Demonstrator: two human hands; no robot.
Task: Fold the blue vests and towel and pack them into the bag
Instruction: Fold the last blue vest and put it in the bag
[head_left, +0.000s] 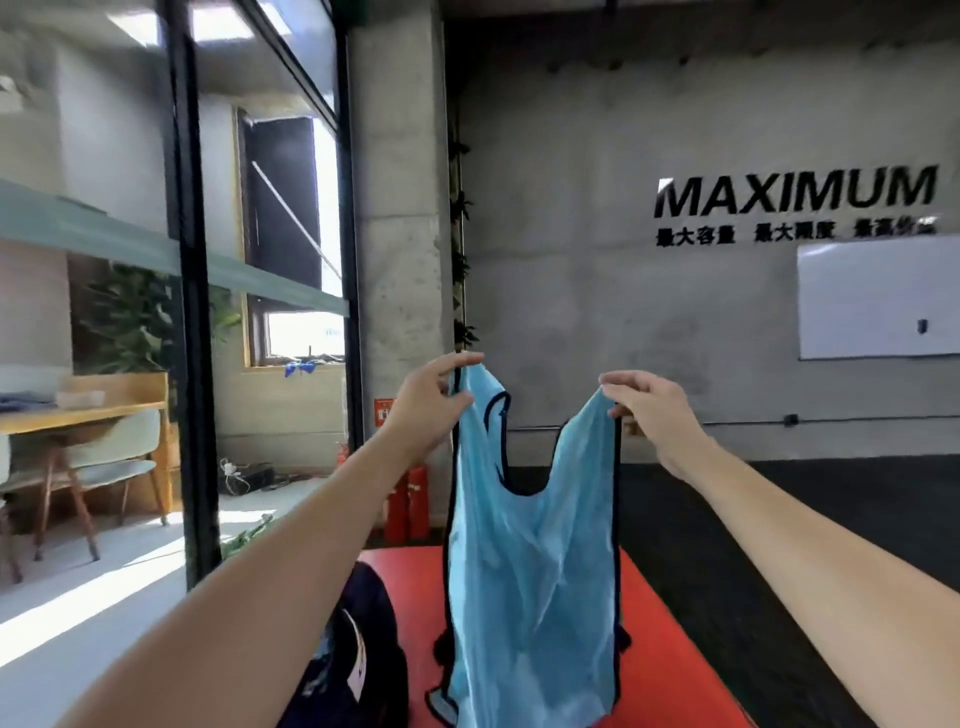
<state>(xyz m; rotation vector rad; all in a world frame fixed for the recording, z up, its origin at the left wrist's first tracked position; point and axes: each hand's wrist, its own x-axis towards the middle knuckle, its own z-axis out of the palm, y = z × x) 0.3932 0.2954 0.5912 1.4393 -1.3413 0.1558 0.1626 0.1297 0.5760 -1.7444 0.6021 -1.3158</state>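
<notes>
Left hand (434, 402) and right hand (647, 410) each in a pinching grip on a shoulder strap, blue vest (530, 561) hanging over red mat (660, 670), hem cut off below, dark bag (353, 649) half hidden by forearm

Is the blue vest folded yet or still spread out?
Spread out. The vest hangs full length, unfolded, with the left hand and right hand each pinching a shoulder strap.

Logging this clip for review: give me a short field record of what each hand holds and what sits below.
left hand: pinches one shoulder strap of the blue vest
right hand: pinches the other strap
vest state: held up, hanging unfolded
surface: red mat below the vest
bag: dark, on the mat's left side
</notes>
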